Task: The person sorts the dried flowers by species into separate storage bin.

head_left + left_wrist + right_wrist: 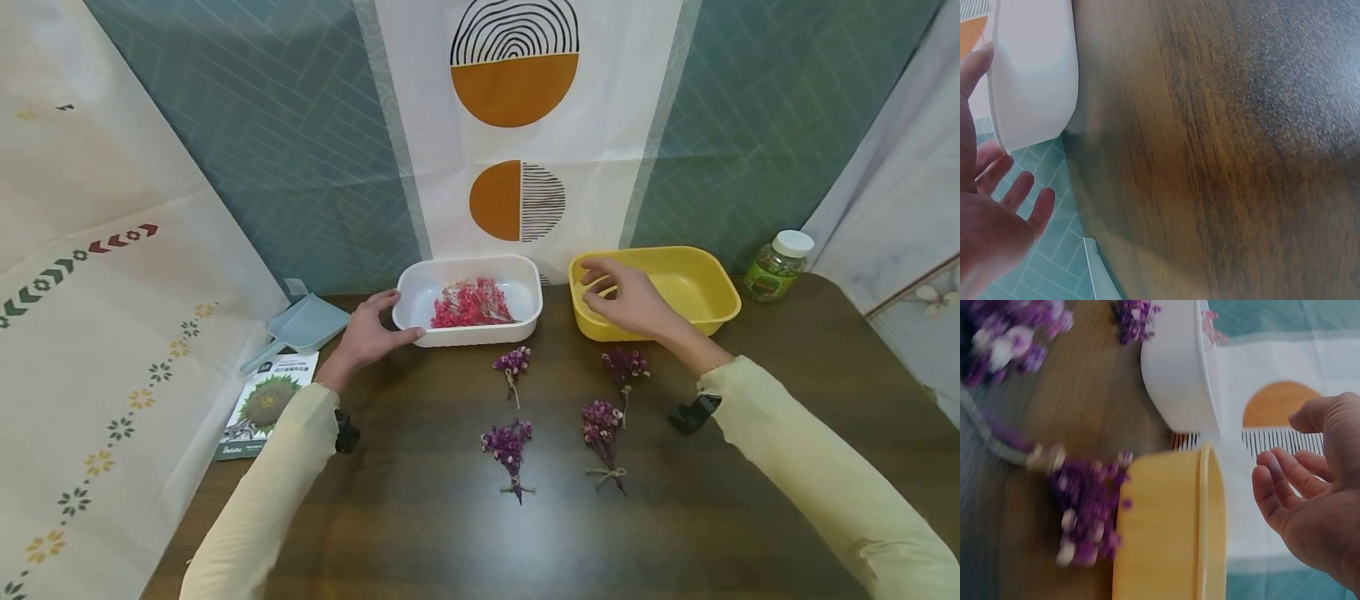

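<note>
My left hand (371,332) grips the left end of a white plastic basin (480,336), thumb at its front corner and fingers round the side. In the left wrist view, the outer fingers (1043,209) hang loose beside the basin's wall. Pink-red dried flowers (472,302) lie inside that basin. Over the left part of a yellow basin (693,287), my right hand (630,300) hovers with loosely bent fingers and nothing in them. The right wrist view shows this hand (1310,487) apart from the yellow basin's rim (1207,512).
Several tied bunches of purple dried flowers (510,446) lie on the dark wooden table (405,517) before the basins. A blue-grey dustpan (309,323) and a sunflower seed packet (273,400) are at left. One white-capped jar (776,268) stands at the back right.
</note>
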### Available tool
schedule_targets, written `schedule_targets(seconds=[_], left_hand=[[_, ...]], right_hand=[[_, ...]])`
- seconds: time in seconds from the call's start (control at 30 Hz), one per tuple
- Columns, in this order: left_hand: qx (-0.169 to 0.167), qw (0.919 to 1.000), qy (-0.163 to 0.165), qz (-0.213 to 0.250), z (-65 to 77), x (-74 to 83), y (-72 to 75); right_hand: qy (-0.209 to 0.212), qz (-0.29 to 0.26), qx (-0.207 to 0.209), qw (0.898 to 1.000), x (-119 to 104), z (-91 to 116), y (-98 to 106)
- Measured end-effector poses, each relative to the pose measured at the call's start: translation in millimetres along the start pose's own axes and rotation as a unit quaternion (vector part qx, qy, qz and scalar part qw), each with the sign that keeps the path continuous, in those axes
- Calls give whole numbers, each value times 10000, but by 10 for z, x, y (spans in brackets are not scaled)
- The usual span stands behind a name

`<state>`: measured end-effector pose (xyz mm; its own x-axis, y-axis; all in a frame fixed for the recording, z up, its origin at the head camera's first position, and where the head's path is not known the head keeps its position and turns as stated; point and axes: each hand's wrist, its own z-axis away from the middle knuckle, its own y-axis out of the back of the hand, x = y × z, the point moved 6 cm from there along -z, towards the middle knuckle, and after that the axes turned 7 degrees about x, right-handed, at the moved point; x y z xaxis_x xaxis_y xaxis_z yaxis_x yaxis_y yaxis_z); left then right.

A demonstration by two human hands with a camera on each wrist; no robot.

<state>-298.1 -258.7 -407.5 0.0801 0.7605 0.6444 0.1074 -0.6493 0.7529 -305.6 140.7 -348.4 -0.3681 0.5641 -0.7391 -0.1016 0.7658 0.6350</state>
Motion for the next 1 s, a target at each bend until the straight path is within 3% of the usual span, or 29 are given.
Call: schedule_targets(seconds=[0.53, 0.77, 1.0], left_hand=[[-87, 9986, -235, -464, 15, 96, 25], [-126, 9969, -450, -629, 17, 152, 7], [-188, 9962, -419, -733, 40, 174, -17]], right_hand=[[-340, 351, 343, 9982, 350, 580, 698], [-596, 590, 572, 9948, 531, 748, 908], [-659, 669, 779, 9925, 730, 884, 1077]])
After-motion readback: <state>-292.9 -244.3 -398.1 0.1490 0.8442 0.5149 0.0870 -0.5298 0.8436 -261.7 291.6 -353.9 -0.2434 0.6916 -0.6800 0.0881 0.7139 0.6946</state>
